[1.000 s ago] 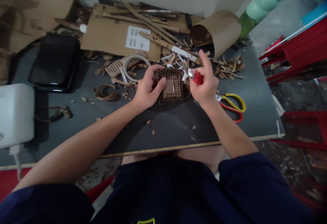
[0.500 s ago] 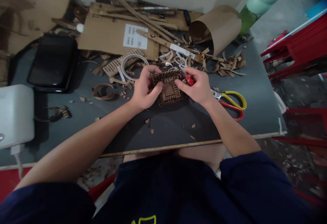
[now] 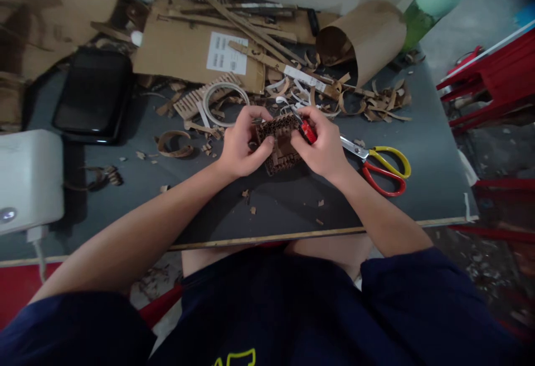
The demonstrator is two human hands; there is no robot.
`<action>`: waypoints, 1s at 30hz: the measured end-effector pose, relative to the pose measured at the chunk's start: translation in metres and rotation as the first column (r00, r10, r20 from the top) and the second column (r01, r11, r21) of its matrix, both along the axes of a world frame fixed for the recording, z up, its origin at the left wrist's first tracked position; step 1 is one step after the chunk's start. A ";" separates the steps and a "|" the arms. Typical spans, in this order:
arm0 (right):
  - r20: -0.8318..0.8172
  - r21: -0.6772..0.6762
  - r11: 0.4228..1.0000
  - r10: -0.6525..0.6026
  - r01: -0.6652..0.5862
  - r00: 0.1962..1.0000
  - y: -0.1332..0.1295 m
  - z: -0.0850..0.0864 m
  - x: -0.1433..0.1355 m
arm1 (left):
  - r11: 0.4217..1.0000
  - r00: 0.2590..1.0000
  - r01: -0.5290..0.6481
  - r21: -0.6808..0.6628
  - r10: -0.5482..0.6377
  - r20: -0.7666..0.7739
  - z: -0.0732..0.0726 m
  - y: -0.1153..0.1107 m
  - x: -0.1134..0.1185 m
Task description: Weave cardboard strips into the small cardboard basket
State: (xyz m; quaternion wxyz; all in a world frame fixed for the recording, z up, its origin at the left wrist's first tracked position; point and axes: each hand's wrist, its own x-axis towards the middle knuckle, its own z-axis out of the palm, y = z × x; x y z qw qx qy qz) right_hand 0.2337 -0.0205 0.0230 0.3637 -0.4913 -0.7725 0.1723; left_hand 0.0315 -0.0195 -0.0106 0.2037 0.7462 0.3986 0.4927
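A small box-like piece of corrugated cardboard (image 3: 284, 157) is between my hands above the grey table. My left hand (image 3: 246, 146) grips its left side, the thumb over the front and the fingers behind. At its right side, my right hand (image 3: 320, 146) holds a red-handled tool (image 3: 308, 131) with a dark, thin tip pointing up and left. The right thumb rests against the cardboard piece. Scissors (image 3: 371, 161) with one yellow and one red handle lie just right of my right hand. A white tape ring (image 3: 205, 102) lies behind my left hand.
Cardboard sheets (image 3: 171, 51), strips and scraps cover the back. A cardboard tube (image 3: 376, 34) and green bottle (image 3: 434, 9) stand back right. At left are a black case (image 3: 94, 96) and white device (image 3: 31, 179). The table edge (image 3: 267, 238) runs before me.
The view has shifted slightly, moving the table things right. The cardboard piece has tilted a little, and the red tool shows more in my right hand. More of the scissors' blades shows.
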 end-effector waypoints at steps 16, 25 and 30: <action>-0.042 0.221 0.971 -0.085 0.092 0.995 0.013 -0.014 0.008 | 0.992 0.970 -0.124 -0.038 0.113 -0.216 0.014 0.008 -0.012; 0.146 0.271 0.927 -0.306 0.260 0.941 0.039 -0.001 0.053 | 0.924 0.826 0.382 0.005 -0.338 -0.451 0.017 0.023 -0.016; 0.425 0.100 0.889 -0.445 0.447 0.789 0.038 0.007 0.051 | 0.968 0.774 0.252 -0.017 -0.211 -0.597 0.014 0.021 -0.015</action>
